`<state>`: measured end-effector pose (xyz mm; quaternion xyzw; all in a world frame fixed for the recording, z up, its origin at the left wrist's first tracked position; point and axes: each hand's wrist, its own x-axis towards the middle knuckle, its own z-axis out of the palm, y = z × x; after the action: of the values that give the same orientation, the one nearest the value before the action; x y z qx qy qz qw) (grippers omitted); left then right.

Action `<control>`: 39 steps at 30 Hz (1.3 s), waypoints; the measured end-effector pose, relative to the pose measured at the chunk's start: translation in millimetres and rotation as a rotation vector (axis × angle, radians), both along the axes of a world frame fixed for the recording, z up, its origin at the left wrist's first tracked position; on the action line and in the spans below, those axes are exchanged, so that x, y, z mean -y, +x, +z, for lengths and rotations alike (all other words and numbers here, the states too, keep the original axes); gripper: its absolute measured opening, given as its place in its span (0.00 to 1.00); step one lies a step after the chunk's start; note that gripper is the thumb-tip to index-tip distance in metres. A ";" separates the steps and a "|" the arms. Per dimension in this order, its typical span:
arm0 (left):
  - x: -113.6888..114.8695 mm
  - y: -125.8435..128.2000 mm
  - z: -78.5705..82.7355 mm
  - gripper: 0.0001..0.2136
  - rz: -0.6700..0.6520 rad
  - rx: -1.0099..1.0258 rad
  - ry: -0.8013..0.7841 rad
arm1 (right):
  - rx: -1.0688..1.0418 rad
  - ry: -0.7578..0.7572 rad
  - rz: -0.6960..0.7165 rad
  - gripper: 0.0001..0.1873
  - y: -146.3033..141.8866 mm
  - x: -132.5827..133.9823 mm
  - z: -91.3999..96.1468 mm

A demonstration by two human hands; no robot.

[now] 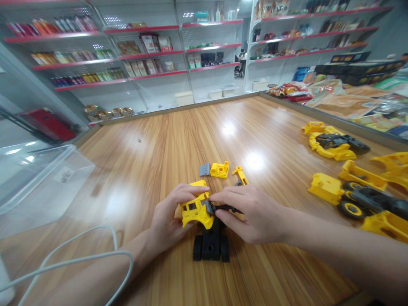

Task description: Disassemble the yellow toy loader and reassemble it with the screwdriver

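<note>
L hand grip pinches the yellow cab just beyond the visible wheels of the black chassis on the surface, while R hand grip pinches a dark rod, long axis approx. sideways, w/ its grey tip at cab's R edge.

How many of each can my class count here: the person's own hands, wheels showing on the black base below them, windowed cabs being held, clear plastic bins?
Left hand and right hand: 2
Wheels showing on the black base: 2
Yellow windowed cab: 1
Clear plastic bin: 1
Total: 6
</note>
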<state>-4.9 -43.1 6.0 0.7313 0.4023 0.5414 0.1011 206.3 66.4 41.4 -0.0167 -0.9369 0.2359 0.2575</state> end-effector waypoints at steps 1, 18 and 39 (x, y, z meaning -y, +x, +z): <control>0.3 -0.4 -0.8 0.15 0.002 0.005 -0.006 | -0.010 0.001 0.008 0.13 -0.2 -0.2 0.1; 1.9 -2.3 -5.5 0.16 0.017 0.012 -0.036 | -0.042 -0.014 0.047 0.11 -1.5 -1.3 -0.3; 0.0 0.9 2.1 0.15 0.007 -0.024 0.016 | -0.026 -0.062 -0.036 0.04 0.3 1.7 3.6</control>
<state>-3.9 -43.2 8.1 0.7373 0.4017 0.5359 0.0886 206.5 64.7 45.0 -0.0381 -0.9253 0.2602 0.2733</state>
